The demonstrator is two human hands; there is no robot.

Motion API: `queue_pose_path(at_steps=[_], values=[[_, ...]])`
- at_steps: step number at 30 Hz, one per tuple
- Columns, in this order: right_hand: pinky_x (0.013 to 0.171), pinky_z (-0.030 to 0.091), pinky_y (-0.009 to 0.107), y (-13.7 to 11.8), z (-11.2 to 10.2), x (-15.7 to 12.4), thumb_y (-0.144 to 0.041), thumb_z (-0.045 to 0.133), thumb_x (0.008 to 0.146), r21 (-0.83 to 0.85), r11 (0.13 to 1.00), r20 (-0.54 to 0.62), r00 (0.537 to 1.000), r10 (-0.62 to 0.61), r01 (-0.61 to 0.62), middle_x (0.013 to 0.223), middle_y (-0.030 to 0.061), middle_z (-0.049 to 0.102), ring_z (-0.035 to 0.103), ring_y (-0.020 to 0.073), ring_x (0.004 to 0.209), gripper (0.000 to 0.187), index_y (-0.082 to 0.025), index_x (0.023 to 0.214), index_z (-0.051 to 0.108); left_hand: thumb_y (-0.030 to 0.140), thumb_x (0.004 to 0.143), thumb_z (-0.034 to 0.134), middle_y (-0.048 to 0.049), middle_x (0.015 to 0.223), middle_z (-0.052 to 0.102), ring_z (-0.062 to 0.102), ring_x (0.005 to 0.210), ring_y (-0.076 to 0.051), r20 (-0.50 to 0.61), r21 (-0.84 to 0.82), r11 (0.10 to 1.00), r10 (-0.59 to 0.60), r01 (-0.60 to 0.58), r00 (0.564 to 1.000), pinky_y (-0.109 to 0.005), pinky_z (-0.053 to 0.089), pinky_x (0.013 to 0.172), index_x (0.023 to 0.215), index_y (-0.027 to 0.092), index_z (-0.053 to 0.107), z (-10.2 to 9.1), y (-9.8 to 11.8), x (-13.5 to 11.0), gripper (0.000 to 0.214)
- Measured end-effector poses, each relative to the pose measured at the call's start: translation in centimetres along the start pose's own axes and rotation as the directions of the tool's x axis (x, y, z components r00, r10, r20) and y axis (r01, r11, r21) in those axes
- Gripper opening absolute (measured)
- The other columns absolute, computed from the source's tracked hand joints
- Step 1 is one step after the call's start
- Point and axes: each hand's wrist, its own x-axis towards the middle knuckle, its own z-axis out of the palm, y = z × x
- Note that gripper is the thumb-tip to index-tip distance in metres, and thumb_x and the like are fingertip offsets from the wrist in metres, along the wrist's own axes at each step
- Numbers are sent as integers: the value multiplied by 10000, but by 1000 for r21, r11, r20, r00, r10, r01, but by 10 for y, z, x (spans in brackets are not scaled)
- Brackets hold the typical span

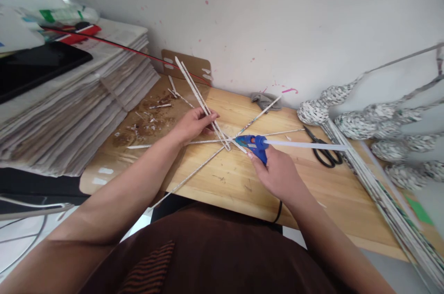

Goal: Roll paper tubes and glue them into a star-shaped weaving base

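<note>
My left hand (197,125) is closed on a pair of thin rolled-paper sticks (193,82), which slant up and to the left. Their lower ends meet the crossing point of several more paper sticks (194,174) spread star-like over the table. In my right hand (279,171) is a blue hot glue gun (252,144), its nozzle pointing left at that crossing. A long whitish glue stick (305,145) juts from the back of the gun. The nozzle tip is close to the sticks; whether it touches them I cannot tell.
On the wooden table (215,187), black-handled scissors (324,148) lie right of the gun. Woven paper pieces (314,112) and a bundle of paper sticks (374,183) are farther right. At left stand stacked newspapers (121,90) with a phone (45,67) on top, beside stained cardboard (145,120).
</note>
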Motion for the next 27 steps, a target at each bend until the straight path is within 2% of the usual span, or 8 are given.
queue_pose_path(at_steps=[3,6,8,10,12,15,20,27], values=[[600,383,333,1,0,-3,-422,478,897,23,1000,-56,998,7,-6,747,133,670,619,263,685,289,-163,861,600,410,679,770,5,733,609,582,625,-102,-3,-39,999,34,-34,999,-246,552,590,895,152,632,1,1,0,364],[585,409,320,4,-1,-7,-468,528,874,285,957,-111,990,88,-54,724,80,661,603,221,640,297,-185,901,615,412,690,757,0,747,615,600,661,-119,7,-29,996,84,-84,996,-264,562,616,910,153,629,2,5,0,363],[528,416,294,4,-2,-8,-514,541,864,585,802,-76,977,201,-120,727,46,658,576,172,563,339,-192,949,602,410,707,743,0,740,616,607,669,-126,50,16,992,121,-122,991,-274,565,626,911,155,623,4,12,0,347],[450,388,255,4,-4,-8,-538,570,841,824,542,5,958,288,-167,714,20,645,565,141,515,373,-195,986,575,400,716,736,-2,742,616,614,688,-136,123,68,982,164,-174,979,-290,572,639,908,152,620,8,21,1,334],[412,365,223,3,-4,-6,-522,631,803,934,310,72,943,325,-178,698,0,626,590,137,527,377,-196,977,557,379,716,737,-6,757,615,616,698,-139,202,114,968,198,-224,959,-313,580,658,901,143,626,13,31,2,320],[430,401,201,-1,-3,-1,-432,729,733,977,150,93,935,343,-153,760,-4,634,649,153,631,370,-197,954,548,333,720,735,-15,777,625,621,685,-132,285,171,944,226,-281,932,-318,580,667,892,131,639,23,43,5,283],[433,449,208,-14,5,14,-339,791,655,987,139,16,922,387,-75,801,-9,655,669,176,695,434,-219,968,515,267,740,712,-23,767,641,623,685,-127,400,227,910,238,-347,885,-281,562,657,871,133,650,41,51,8,197],[503,503,250,-27,18,36,-327,760,675,974,226,-62,956,286,-4,780,-11,659,590,116,588,338,-198,918,562,235,735,709,-40,736,676,642,663,-150,479,226,898,235,-378,846,-274,538,633,839,128,680,53,58,1,152]])
